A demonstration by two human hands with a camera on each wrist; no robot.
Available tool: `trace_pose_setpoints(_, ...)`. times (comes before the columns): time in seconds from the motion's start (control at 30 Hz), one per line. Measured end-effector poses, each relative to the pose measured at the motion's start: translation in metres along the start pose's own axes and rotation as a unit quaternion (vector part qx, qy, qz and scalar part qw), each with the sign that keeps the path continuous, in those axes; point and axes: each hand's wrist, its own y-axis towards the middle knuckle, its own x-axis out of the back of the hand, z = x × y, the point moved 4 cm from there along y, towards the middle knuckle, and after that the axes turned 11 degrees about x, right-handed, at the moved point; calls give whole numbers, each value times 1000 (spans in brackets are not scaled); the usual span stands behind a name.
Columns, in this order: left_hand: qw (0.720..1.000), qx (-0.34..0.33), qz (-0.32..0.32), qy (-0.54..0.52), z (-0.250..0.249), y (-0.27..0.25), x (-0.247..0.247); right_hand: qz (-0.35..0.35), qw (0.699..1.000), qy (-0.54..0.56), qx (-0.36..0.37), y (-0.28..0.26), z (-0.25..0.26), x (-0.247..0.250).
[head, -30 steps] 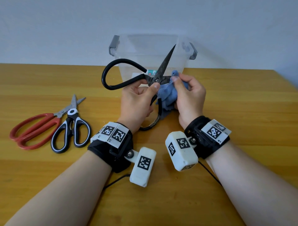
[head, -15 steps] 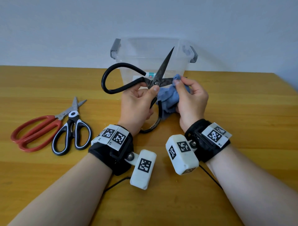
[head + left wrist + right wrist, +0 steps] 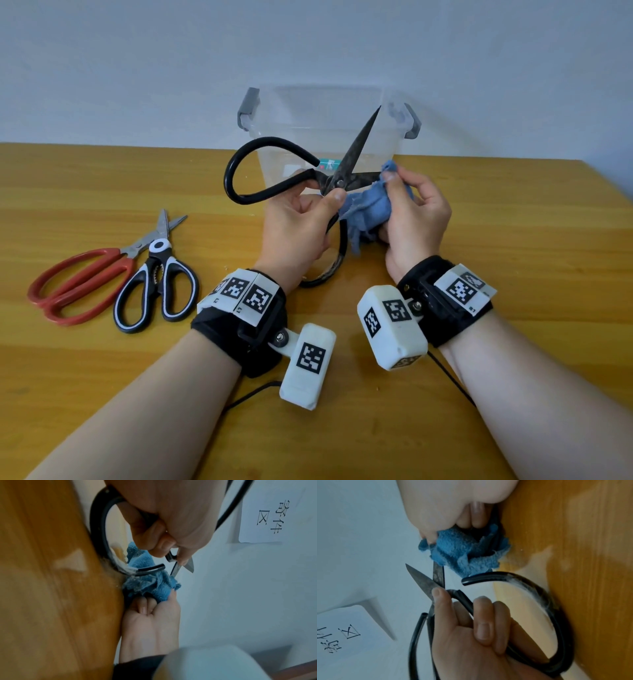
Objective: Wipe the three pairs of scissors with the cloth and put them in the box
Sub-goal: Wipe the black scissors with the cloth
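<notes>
Head view: the left hand [image 3: 301,222] pinches the black scissors [image 3: 342,178] at the pivot above the counter [image 3: 102,178]; the right hand [image 3: 414,212] grips the blue cloth [image 3: 366,205], now farther out along the blade than a second ago — wiping continues. Left wrist view: cloth bunched in curled fingers. Right wrist view: blades spread — box [image 3: 325,113] empty, two pairs remain.

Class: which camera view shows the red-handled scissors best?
The head view: the red-handled scissors lie whole on the table, left of the black-and-white scissors. Neither wrist view shows them; both show only the black scissors, the cloth and the hands.
</notes>
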Motion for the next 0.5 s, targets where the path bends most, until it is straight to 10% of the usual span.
trace_pose_setpoints(0.23, 999, 32, -4, -23, 2, -1, 4, 202, 977, -22, 69, -13, 12, -20)
trace_pose_setpoints(0.5, 998, 49, -23, -25, 7, 3, 4, 4, 999, 11, -38, 3, -7, 1)
